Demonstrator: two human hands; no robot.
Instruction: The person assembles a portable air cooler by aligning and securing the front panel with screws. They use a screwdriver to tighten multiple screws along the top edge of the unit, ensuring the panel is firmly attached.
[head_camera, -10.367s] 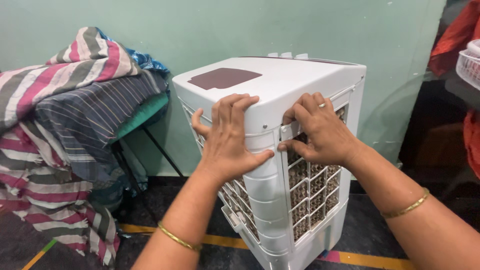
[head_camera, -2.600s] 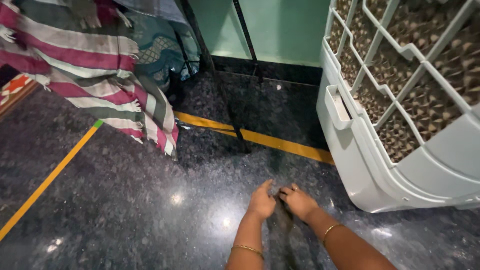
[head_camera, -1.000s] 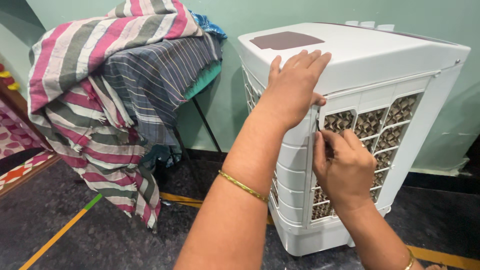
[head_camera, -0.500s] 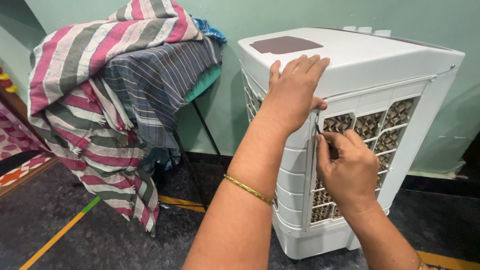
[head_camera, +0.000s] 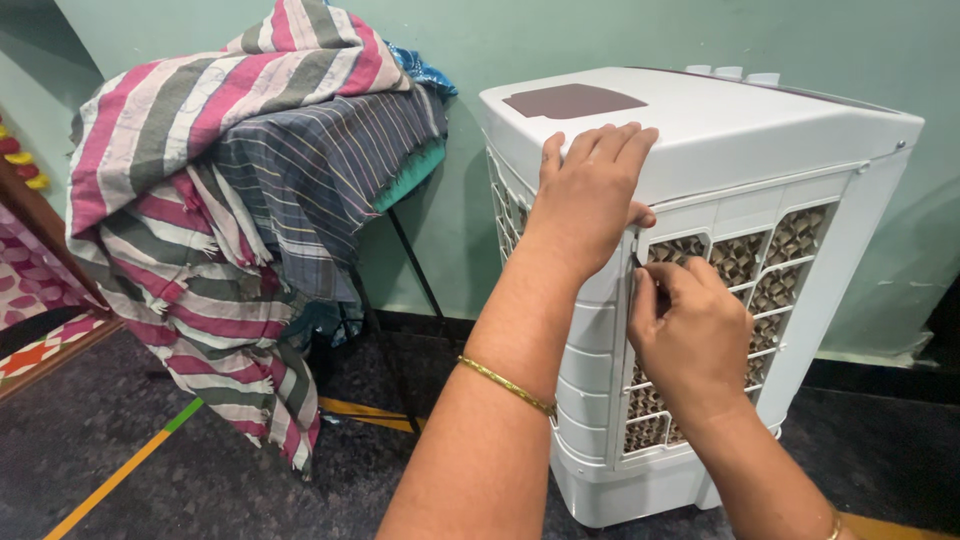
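Cooler (head_camera: 720, 130): white, upright, brown honeycomb grille (maroon patch on top).
Left hand (head_camera: 590, 195): flat, fingers spread on top edge.
Right hand (head_camera: 690, 330): fingertips pinched at grille frame.

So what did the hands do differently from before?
About ten seconds back both hands gripped the cooler's corner; then they dropped to the floor. Now the left hand is pressed on the white air cooler top edge again, and the right hand pinches at the grille panel edge. The cooler and striped cloths stayed put.
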